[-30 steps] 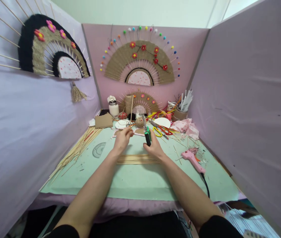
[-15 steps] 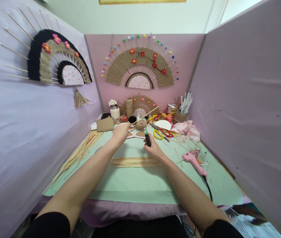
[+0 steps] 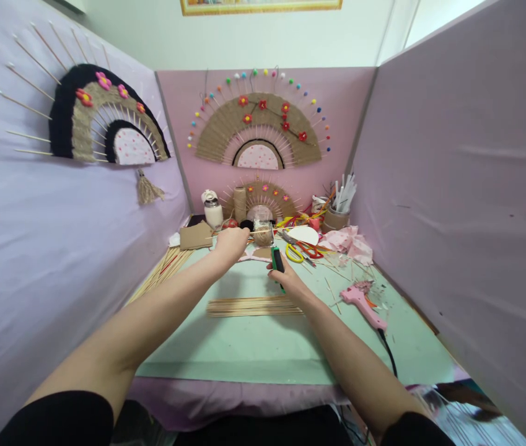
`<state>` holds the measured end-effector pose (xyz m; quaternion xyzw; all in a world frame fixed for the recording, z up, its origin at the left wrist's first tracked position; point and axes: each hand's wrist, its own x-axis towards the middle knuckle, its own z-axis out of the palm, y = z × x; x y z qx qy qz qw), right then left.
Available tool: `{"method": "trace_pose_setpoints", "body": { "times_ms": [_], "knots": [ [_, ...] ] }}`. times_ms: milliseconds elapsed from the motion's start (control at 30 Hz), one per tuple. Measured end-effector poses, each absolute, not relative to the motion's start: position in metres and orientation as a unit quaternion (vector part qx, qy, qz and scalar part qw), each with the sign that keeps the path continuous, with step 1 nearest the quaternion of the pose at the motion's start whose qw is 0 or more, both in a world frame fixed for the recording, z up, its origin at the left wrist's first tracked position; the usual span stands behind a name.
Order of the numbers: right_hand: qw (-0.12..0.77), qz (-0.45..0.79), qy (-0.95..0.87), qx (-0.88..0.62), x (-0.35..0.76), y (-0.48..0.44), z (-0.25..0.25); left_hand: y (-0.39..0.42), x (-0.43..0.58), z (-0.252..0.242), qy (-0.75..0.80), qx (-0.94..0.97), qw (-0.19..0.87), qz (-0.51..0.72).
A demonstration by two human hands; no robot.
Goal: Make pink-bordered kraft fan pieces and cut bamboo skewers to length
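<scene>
My left hand is closed around a thin wooden stick, which lies nearly level above the back of the table. My right hand grips a tool with a black-and-green handle; its metal end points up beside the stick. Whether that end touches the stick, I cannot tell, and the tool's exact kind is unclear. Beneath my hands, a row of thin wooden sticks lies side by side on the green tabletop. A ball of twine sits just behind the held stick.
Long sticks lie at the left, near cardboard. Scissors, a white half disc and pink cloth are at the back right. A pink glue gun with a cord lies right. Panels enclose three sides.
The stick has swung from slanting up at the right to nearly level. My left hand has shifted slightly right, and the tool has turned to show more green.
</scene>
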<state>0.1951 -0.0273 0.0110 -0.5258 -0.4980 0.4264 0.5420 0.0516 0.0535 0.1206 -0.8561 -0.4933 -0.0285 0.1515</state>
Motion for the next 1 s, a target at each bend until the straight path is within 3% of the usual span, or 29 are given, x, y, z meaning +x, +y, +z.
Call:
{"method": "trace_pose_setpoints", "body": {
  "times_ms": [333, 1000],
  "knots": [
    [0.532, 0.487, -0.457, -0.520, 0.193, -0.029, 0.008, 0.046, 0.057, 0.118, -0.499, -0.856, 0.131, -0.038],
    [0.518, 0.479, -0.472, -0.529, 0.193, -0.032, 0.005, 0.039, 0.061, 0.119, -0.518, -0.846, 0.122, -0.033]
  ]
}}
